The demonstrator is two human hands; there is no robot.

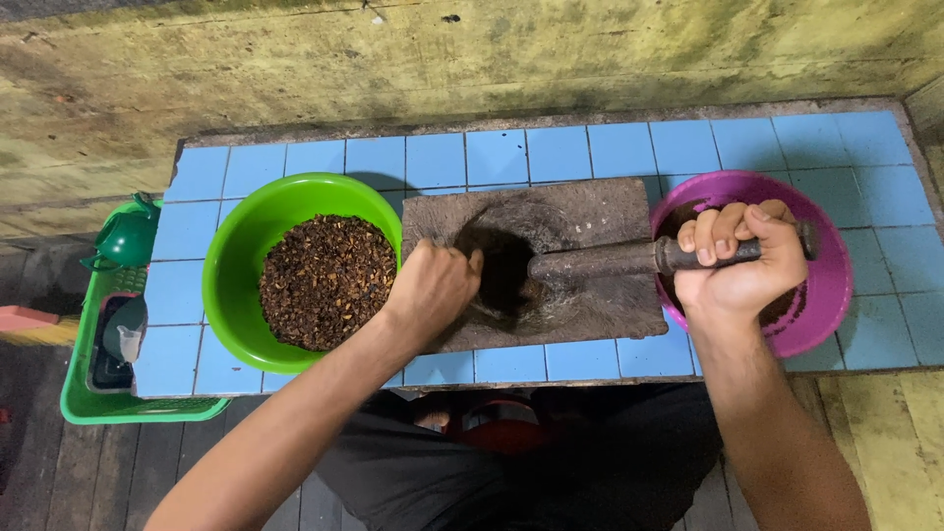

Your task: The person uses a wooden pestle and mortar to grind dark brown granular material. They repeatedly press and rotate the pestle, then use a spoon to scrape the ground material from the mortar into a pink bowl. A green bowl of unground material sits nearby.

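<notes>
At the middle of the blue-tiled bench (610, 147) sits a dark stone mortar slab (536, 261), its hollow in the centre. A heavy dark pestle (600, 262) lies across it, head down in the hollow, handle running out toward the purple side. The right hand (742, 261) is clenched around that handle, fingers (716, 236) wrapped over the top. The left hand (433, 287) rests at the hollow's rim, curled as if pinching something; I cannot tell whether it holds anything.

To my eye the danger is that left hand: it sits right beside the pestle head, and a stroke could catch it. A hard push might also scatter grit over the slab's edge.

Just left of the slab, touching it, is a green bowl (241, 256) of dark brown seeds (324, 280). A purple bowl (831, 280) sits under the right hand, crowding the handle's swing. Off the bench's left end hangs a green basket (84, 398) with a green kettle (128, 241).
</notes>
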